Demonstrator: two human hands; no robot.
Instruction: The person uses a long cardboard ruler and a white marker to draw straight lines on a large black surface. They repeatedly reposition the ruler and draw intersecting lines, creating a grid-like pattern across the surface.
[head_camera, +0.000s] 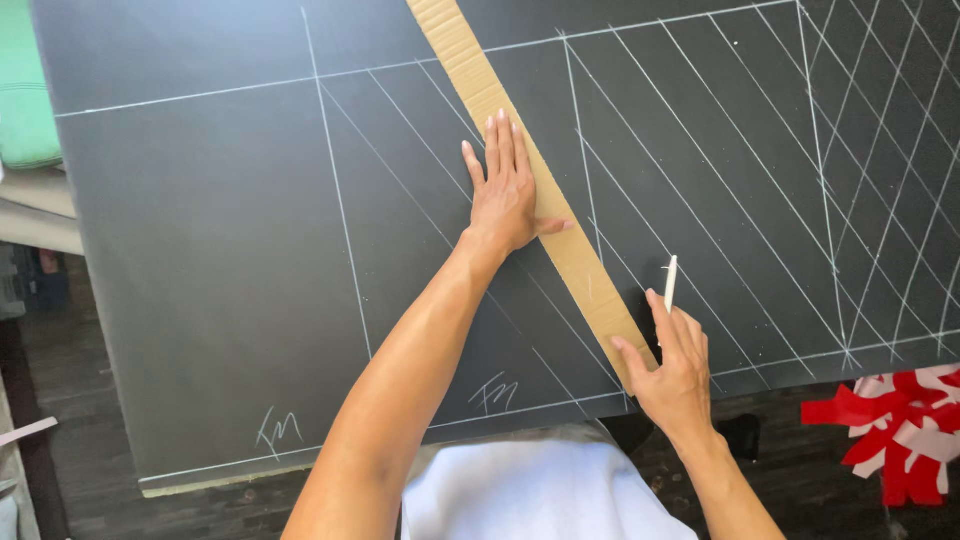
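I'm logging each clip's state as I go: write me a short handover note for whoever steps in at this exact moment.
Left hand: flat, fingers spread, pressing the cardboard strip onto the dark sheet.
Right hand: pinches a white chalk stick, fingertips by the strip's lower end.
Strip lies diagonally, used as a straightedge, parallel to the chalk lines already drawn.
Done: a frame of long lines, and many diagonal lines on the right, crossing into a lattice at far right.
Left: the sheet's left panel carries no diagonals; only a few cross the middle panel.
Red and white cut shapes lie at lower right, off the sheet.
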